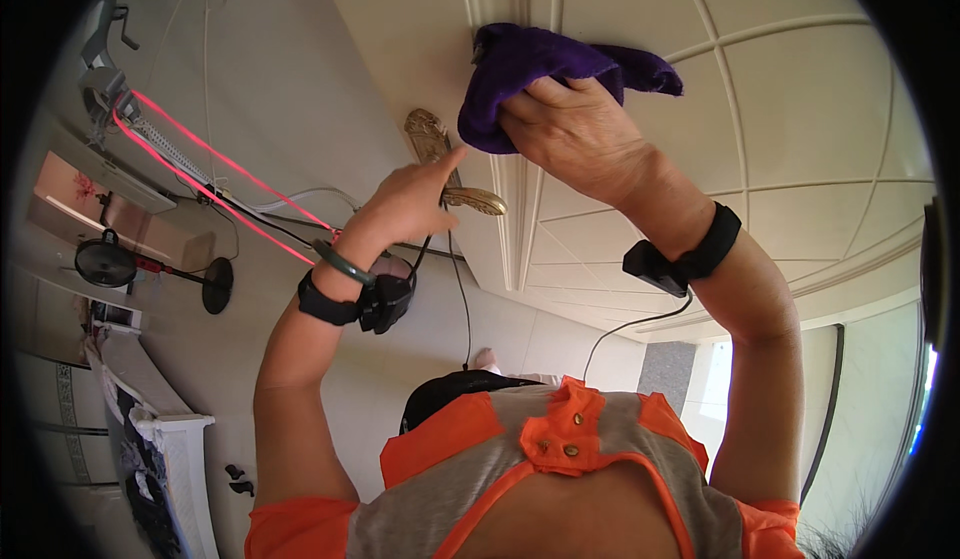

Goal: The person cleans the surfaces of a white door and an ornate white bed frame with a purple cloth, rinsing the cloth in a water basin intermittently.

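My right hand (574, 131) holds a purple cloth (540, 52) against the cream panelled door (630, 161), above an ornate brass door handle (476, 200). The cloth hides the palm side of that hand and part of the door's raised moulding. Just beside the handle and its carved backplate (427, 135) is my left hand (405, 202), fingers apart and holding nothing; whether it touches the metal I cannot tell. A black device is strapped to each wrist, and a green bangle (343, 262) circles the left one.
Thin black cables hang from the wrist devices. At the left, a pink cord loop (225, 165) runs from a grey crank mechanism (109, 93) towards my left wrist. Farther off are a black standing fan (106, 262), white furniture with fabric (176, 424) and small dark items on the floor.
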Motion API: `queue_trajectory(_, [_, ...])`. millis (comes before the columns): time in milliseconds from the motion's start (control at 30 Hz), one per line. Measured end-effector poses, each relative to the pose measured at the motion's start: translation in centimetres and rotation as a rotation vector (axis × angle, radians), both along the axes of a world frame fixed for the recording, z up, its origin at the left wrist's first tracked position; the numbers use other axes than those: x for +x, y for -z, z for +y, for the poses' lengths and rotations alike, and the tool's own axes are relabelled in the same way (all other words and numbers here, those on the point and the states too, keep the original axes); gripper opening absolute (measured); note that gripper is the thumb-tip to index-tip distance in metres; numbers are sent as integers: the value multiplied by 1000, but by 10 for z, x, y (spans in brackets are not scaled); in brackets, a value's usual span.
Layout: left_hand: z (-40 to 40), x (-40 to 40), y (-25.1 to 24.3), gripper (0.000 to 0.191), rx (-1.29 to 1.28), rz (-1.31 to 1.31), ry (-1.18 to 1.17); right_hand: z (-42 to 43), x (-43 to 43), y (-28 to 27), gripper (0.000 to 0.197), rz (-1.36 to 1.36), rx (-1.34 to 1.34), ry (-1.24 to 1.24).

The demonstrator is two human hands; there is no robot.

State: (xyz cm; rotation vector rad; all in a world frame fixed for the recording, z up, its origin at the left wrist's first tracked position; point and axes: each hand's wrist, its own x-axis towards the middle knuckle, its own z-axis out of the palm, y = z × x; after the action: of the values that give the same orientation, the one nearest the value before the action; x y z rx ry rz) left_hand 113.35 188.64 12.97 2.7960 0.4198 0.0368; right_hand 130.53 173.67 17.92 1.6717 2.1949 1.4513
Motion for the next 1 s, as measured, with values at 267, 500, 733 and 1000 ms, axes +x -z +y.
queue_trajectory(267, [-65, 39, 37, 35, -611, 256, 495, 3, -4, 2, 22, 60, 37, -29])
queue_trajectory(500, [-76, -41, 99, 41, -657, 60, 199, 6, -10, 6, 27, 106, 26, -14])
queue_trajectory(733, [-44, -72, 110, 36, -971, -310, -150, 62, -28, 23, 21, 112, -45, -124])
queue_trajectory(1000, [-31, -57, 121, 32, -954, -500, -163, 144, -74, 30, 13, 156, -32, -196])
